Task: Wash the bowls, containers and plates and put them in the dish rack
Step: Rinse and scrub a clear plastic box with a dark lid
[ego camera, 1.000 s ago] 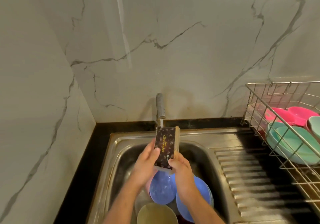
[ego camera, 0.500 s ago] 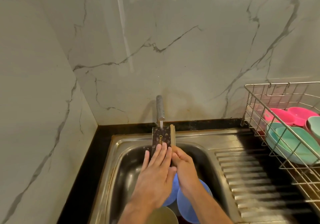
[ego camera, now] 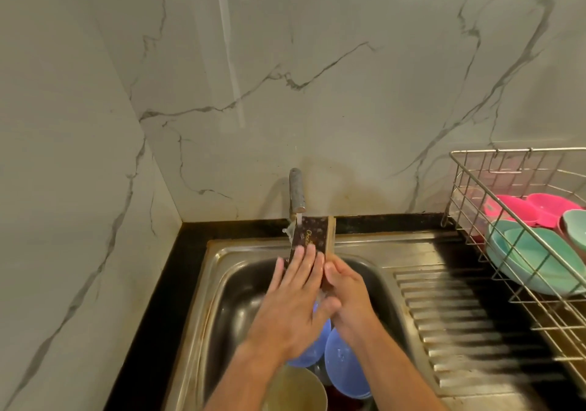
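Observation:
A dark patterned rectangular container (ego camera: 312,233) with a tan edge stands upright under the running tap (ego camera: 297,193) above the sink (ego camera: 222,271). My left hand (ego camera: 295,299) lies flat against its front face with straight fingers. My right hand (ego camera: 344,287) grips its right edge and lower end. Blue plates (ego camera: 344,363) and a pale bowl (ego camera: 295,390) lie in the sink below my hands. A wire dish rack (ego camera: 469,188) on the right holds pink dishes (ego camera: 532,209) and teal bowls (ego camera: 536,258).
A ribbed steel drainboard (ego camera: 450,325) lies between the sink and the rack. Black counter (ego camera: 177,283) borders the sink on the left and back. Marble wall panels close in the corner behind and to the left.
My left hand slid from the container's left edge onto its front face, fingers flat. The container stays under the water stream, held by my right hand.

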